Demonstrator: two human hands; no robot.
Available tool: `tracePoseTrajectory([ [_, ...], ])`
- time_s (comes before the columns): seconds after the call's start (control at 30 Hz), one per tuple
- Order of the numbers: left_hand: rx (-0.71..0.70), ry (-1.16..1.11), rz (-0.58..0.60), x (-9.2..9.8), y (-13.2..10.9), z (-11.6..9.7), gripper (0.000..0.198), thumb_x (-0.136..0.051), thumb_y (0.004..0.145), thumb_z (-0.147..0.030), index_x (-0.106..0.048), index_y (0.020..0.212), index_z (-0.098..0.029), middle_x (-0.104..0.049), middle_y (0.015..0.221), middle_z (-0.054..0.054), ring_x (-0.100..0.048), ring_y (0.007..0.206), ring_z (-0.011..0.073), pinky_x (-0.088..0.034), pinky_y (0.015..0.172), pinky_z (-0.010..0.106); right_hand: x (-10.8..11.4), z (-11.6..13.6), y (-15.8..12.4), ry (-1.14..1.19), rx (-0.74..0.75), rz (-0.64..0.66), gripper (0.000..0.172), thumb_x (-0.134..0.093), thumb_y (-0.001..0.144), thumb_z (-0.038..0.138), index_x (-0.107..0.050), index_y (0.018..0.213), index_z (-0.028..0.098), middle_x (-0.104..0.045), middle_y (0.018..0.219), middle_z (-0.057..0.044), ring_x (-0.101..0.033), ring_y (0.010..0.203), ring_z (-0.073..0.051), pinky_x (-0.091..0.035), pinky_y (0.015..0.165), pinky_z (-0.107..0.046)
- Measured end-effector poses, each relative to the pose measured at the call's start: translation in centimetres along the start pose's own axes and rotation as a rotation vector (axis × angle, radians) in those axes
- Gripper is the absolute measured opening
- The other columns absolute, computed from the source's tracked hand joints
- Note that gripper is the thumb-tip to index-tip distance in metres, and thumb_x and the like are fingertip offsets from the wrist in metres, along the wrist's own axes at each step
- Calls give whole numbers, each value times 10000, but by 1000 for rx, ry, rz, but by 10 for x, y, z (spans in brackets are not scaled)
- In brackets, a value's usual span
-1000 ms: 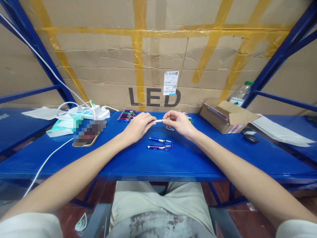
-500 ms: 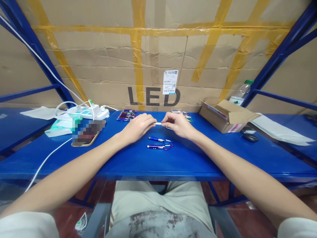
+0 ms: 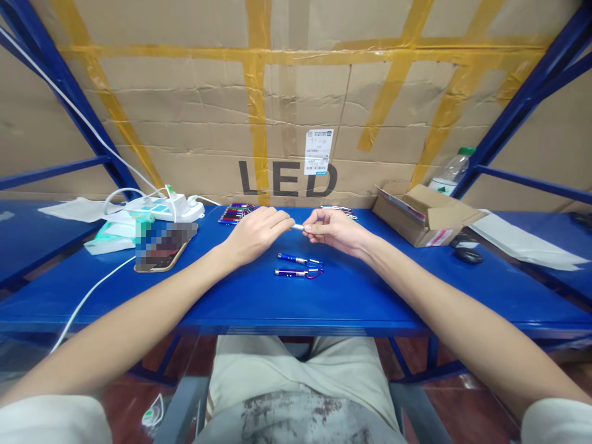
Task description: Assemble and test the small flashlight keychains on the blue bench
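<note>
Between both hands, above the blue table [image 3: 296, 302], is a slim silver keychain flashlight [image 3: 298, 227], mostly hidden by fingers. My left hand [image 3: 259, 234] is closed round its left end, back of the hand up. The thumb and fingers of my right hand [image 3: 340, 232] pinch its right end. Just in front of the hands lie a blue keychain flashlight [image 3: 291, 258] and a purple-blue keychain flashlight [image 3: 290, 272], side by side, each with a carabiner clip at its right end. Behind my left hand is a row of coloured keychain flashlights [image 3: 231, 214]; more keychain flashlights [image 3: 333, 208] lie partly hidden behind my right hand.
At left are a phone [image 3: 173, 256], a white power strip [image 3: 185, 211] with cables, and a wrapped packet [image 3: 111, 239]. At right stand an open cardboard box [image 3: 430, 213], a black mouse [image 3: 467, 255], white paper [image 3: 522, 240] and a bottle [image 3: 451, 176]. Cardboard [image 3: 194, 135] backs the table.
My right hand has turned slightly, its fingers now more extended along the silver flashlight. The flashlight tilts a little, its left end higher. The two flashlights in front have stayed put.
</note>
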State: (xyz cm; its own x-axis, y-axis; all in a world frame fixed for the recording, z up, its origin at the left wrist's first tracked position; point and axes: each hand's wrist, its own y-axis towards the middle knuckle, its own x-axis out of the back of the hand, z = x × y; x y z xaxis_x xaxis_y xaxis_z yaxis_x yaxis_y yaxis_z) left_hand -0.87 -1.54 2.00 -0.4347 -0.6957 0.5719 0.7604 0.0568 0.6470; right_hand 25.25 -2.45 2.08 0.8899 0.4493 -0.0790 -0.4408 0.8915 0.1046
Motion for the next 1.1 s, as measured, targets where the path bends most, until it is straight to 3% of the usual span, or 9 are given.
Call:
tracePoseTrajectory([
  [0.37,15,139,11,6,5,-7,254,-473,1160,-167,-721,1105,-172,-813,1056,78,-695,854,201,-473,720,357,-4,-3,1,52,-16,-11,408,-1066,641,352,-726,786,181,-733,785,-5,-639,714,-123,-526,709,-290],
  [0.57,131,-14,23,3,4,-7,257,-491,1171,-269,-727,1113,-186,-802,1046,84,-702,897,220,-500,774,359,-6,-5,1,61,-8,-4,452,-1063,646,394,-701,827,193,-709,770,15,-637,724,-123,-526,725,-285],
  [0.83,412,-494,29,-3,1,-9,283,-558,1146,-405,-734,1135,-183,-752,1039,81,-709,929,210,-543,841,326,-7,-8,5,-395,310,-119,423,-839,888,593,-632,872,225,-725,815,-17,-635,716,-171,-515,699,-335],
  [0.97,458,-555,32,-3,3,-10,265,-596,1129,-395,-760,1122,-187,-762,1030,73,-712,932,214,-540,867,336,-6,-9,3,-671,419,-188,266,-680,1015,464,-632,892,233,-695,777,-8,-607,706,-185,-459,678,-336],
  [1.1,529,-562,44,-3,3,-9,249,-631,1109,-389,-777,1089,-189,-781,1029,70,-718,940,223,-539,872,346,-6,-8,1,-790,455,-167,121,-644,1008,341,-658,958,231,-695,788,-3,-617,734,-196,-453,714,-336],
])
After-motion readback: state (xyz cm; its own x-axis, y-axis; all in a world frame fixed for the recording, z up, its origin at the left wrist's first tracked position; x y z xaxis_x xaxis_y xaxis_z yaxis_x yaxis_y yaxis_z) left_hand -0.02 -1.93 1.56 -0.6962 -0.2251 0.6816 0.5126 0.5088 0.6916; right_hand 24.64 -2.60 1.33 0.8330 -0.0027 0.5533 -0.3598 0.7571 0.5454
